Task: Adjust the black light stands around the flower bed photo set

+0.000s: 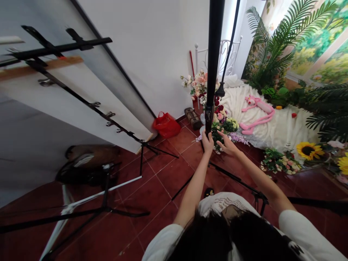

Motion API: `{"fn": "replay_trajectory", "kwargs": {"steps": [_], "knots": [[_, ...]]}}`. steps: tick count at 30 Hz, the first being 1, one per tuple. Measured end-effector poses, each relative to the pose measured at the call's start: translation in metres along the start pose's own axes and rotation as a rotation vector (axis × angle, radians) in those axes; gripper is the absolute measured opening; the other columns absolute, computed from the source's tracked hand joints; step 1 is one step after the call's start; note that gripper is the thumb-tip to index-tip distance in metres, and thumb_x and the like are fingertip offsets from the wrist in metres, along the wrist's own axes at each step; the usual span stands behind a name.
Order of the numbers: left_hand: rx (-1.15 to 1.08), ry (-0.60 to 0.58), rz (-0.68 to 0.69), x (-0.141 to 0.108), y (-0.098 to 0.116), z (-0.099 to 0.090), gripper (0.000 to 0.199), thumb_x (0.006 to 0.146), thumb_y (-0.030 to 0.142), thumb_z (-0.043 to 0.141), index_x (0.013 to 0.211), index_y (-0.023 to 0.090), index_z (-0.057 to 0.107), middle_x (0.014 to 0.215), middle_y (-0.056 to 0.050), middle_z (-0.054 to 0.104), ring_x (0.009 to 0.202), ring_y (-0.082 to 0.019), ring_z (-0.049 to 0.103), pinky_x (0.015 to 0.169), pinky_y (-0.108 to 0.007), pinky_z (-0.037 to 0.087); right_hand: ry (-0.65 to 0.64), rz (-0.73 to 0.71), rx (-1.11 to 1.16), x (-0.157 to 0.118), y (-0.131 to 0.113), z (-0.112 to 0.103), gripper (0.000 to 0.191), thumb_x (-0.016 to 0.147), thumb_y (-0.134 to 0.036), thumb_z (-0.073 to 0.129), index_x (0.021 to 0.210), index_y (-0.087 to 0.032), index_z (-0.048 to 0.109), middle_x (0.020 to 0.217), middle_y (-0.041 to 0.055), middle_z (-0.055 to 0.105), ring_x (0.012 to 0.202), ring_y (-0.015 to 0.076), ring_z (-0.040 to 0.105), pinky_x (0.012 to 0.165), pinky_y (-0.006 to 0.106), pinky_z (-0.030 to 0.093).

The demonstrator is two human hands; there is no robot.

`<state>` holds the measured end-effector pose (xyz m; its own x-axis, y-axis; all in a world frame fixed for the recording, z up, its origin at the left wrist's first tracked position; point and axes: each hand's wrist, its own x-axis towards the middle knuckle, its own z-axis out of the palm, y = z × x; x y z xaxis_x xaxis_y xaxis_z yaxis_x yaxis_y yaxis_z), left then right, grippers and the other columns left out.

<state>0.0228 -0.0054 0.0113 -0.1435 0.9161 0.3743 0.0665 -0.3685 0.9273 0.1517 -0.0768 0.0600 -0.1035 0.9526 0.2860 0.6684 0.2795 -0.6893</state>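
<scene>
A tall black light stand (214,54) rises upright right in front of me, its legs spread on the floor below. My left hand (207,142) is wrapped round its pole, just under a dark joint (208,112). To the right of the pole, my right hand (227,144) is held apart from it with fingers stretched out and nothing in them. A black cable with a plug (220,90) hangs down beside the pole. Behind the hands are bunches of artificial flowers (219,117).
On the left stand a black crossbar (62,49) with clamps, a white board (108,105) and several tripod legs (104,208). A red bag (166,125) sits by the wall. At right, a pink plush toy (258,108) lies on a cream-draped bed (285,132) near sunflowers (309,150).
</scene>
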Motion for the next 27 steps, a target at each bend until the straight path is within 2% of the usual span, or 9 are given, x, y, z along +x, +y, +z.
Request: {"fn": "replay_trajectory", "kwargs": {"steps": [4, 8, 13, 17, 22, 25, 27], "knots": [[-0.011, -0.004, -0.005, 0.0, -0.002, 0.0, 0.054, 0.095, 0.068, 0.037, 0.11, 0.019, 0.056, 0.104, -0.012, 0.066, 0.101, -0.022, 0.063, 0.096, -0.038, 0.049, -0.055, 0.01, 0.008, -0.007, 0.005, 0.019, 0.078, 0.1, -0.063, 0.032, 0.161, -0.015, 0.023, 0.165, 0.0164, 0.029, 0.154, 0.026, 0.029, 0.127, 0.048, 0.024], [-0.012, -0.018, -0.017, 0.0, -0.002, 0.0, 0.054, 0.095, 0.068, 0.036, 0.111, 0.02, 0.055, 0.105, -0.012, 0.065, 0.101, -0.021, 0.063, 0.097, -0.038, 0.049, -0.059, 0.023, -0.01, 0.001, 0.006, 0.029, 0.078, 0.101, -0.062, 0.026, 0.162, -0.013, 0.021, 0.165, 0.0156, 0.028, 0.155, 0.0244, 0.024, 0.128, 0.046, 0.02], [-0.003, -0.006, -0.013, 0.0, -0.002, 0.001, 0.056, 0.095, 0.067, 0.036, 0.115, 0.019, 0.056, 0.107, -0.012, 0.065, 0.104, -0.022, 0.063, 0.099, -0.04, 0.048, -0.038, 0.017, -0.06, 0.002, 0.009, 0.032, 0.08, 0.101, -0.061, 0.023, 0.161, -0.009, 0.02, 0.165, 0.0178, 0.028, 0.156, 0.0257, 0.022, 0.127, 0.049, 0.019], [0.001, 0.003, -0.007, -0.001, -0.002, 0.002, 0.054, 0.096, 0.066, 0.035, 0.117, 0.02, 0.055, 0.106, -0.012, 0.066, 0.104, -0.022, 0.064, 0.099, -0.04, 0.048, -0.037, 0.015, -0.116, 0.003, 0.006, 0.029, 0.072, 0.102, -0.054, 0.023, 0.162, -0.014, 0.019, 0.166, 0.0147, 0.027, 0.156, 0.0243, 0.02, 0.127, 0.05, 0.018], [-0.023, -0.013, -0.001, -0.001, -0.004, 0.001, 0.051, 0.097, 0.063, 0.037, 0.121, 0.021, 0.054, 0.111, -0.012, 0.065, 0.104, -0.022, 0.064, 0.098, -0.04, 0.049, -0.06, -0.016, -0.128, 0.026, -0.006, 0.03, 0.067, 0.104, -0.046, 0.021, 0.163, -0.016, 0.015, 0.162, 0.0139, 0.036, 0.154, 0.0219, 0.028, 0.127, 0.05, 0.016], [-0.049, -0.035, 0.009, 0.0, -0.005, 0.0, 0.05, 0.097, 0.062, 0.04, 0.123, 0.021, 0.053, 0.111, -0.011, 0.065, 0.101, -0.021, 0.064, 0.096, -0.039, 0.05, -0.007, -0.023, -0.112, 0.038, -0.011, 0.032, 0.068, 0.104, -0.049, 0.021, 0.163, -0.016, 0.017, 0.163, 0.0134, 0.034, 0.154, 0.0224, 0.027, 0.127, 0.05, 0.016], [-0.045, -0.031, 0.004, 0.0, -0.004, 0.001, 0.05, 0.097, 0.061, 0.04, 0.124, 0.021, 0.052, 0.11, -0.011, 0.065, 0.099, -0.021, 0.064, 0.096, -0.039, 0.05, 0.05, -0.031, -0.112, 0.036, -0.01, 0.032, 0.068, 0.104, -0.05, 0.022, 0.162, -0.017, 0.018, 0.164, 0.0126, 0.031, 0.155, 0.023, 0.024, 0.128, 0.051, 0.014]]}}
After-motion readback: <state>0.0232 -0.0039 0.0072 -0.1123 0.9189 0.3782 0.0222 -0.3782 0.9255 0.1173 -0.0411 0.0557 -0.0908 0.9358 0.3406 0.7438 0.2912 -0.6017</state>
